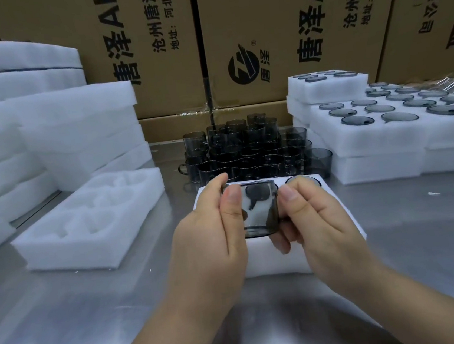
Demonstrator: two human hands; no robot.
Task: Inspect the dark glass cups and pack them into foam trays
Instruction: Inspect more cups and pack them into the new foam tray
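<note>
Both of my hands hold one dark glass cup [258, 210] up over a white foam tray [261, 258] in the middle of the steel table. My left hand [212, 230] grips the cup's left side with thumb and fingers. My right hand [313, 218] pinches its right side, where the handle is. Another dark cup [304, 181] sits in the tray's far right pocket. Behind the tray stands a stacked cluster of several dark glass cups [246, 150]. My hands hide most of the tray's pockets.
An empty foam tray [67, 246] with moulded pockets lies to the left. Stacks of foam trays [68, 127] rise at the far left. Filled foam trays [385, 131] with cups stand at the right. Cardboard boxes [261, 40] wall off the back.
</note>
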